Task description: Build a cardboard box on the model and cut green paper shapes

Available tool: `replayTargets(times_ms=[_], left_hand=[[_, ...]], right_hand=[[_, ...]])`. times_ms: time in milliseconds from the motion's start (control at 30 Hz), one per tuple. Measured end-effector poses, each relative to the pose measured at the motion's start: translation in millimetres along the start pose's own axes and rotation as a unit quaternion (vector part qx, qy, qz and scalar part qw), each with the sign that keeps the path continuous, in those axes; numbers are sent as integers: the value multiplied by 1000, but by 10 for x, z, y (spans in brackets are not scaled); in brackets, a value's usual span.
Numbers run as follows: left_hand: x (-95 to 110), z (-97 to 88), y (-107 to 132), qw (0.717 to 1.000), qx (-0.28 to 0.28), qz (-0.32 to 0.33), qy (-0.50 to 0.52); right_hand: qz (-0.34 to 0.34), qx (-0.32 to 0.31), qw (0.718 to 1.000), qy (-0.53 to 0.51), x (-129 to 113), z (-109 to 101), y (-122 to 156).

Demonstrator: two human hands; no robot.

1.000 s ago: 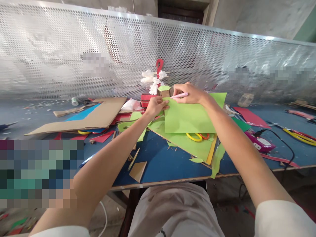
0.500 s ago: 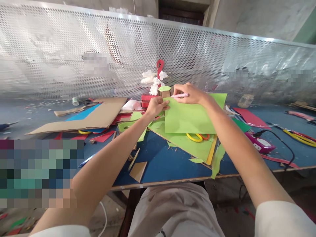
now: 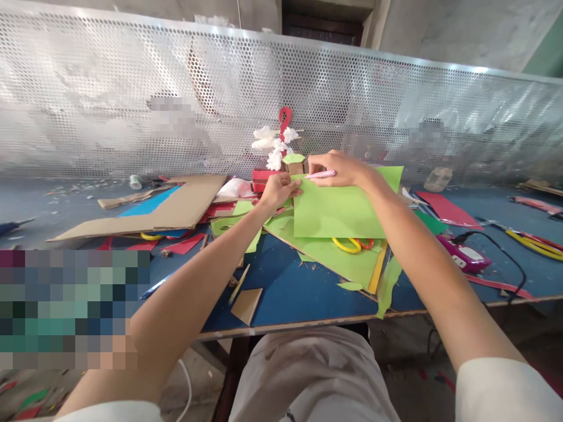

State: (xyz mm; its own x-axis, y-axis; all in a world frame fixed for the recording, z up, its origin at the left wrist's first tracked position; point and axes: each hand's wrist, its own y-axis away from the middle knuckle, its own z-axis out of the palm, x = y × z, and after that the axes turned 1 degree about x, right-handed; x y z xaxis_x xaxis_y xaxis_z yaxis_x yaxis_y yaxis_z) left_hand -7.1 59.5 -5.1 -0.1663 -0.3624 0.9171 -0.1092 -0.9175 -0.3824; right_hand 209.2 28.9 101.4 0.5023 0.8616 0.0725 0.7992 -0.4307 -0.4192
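My right hand (image 3: 341, 169) grips a pink pen (image 3: 322, 174), its tip low over the top left part of a light green paper sheet (image 3: 338, 211). At the sheet's upper left corner, my left hand (image 3: 280, 191) has its fingers closed on the edge. Just behind the fingers stands a small hexagonal cardboard box (image 3: 295, 167) with a green top. Under the sheet lie a larger green-covered board (image 3: 352, 272) and scissors with yellow and orange handles (image 3: 346, 245), their blades hidden.
Brown cardboard (image 3: 176, 208) and a white-and-red craft piece (image 3: 277, 152) lie left of and behind my hands. To the right are red paper (image 3: 446, 208), a purple device (image 3: 466, 253) with a black cable and yellow-red pliers (image 3: 534, 243). A perforated metal screen (image 3: 325, 105) closes off the back.
The pink pen and my right fingers have shifted very slightly down on the sheet. My left hand and the sheet stay in place.
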Motion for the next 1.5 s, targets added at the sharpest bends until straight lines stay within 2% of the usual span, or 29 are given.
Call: replayTargets(times_ms=[300,667,867,1100,1367,1500], left_hand=[[21,-3,15,1000,-7,-1,1],[19,-7,14,1000,-6,-1,2],[44,1,33,1000,-9,-1,-5],[12,-3,11,1000,-6,0,3],[29,-3,15,1000,-3,-1,2],[19,-9,9,1000,-3,-3,4]], right_hand=[[7,19,1000,5,20,-3,-1],[-5,8,1000,-8,-3,-33,13],[16,-11,1000,17,20,5,4],[16,21,1000,9,27,6,-4],[17,-1,1000,17,-7,-4,-1],[21,13,1000,16,-4,6,-1]])
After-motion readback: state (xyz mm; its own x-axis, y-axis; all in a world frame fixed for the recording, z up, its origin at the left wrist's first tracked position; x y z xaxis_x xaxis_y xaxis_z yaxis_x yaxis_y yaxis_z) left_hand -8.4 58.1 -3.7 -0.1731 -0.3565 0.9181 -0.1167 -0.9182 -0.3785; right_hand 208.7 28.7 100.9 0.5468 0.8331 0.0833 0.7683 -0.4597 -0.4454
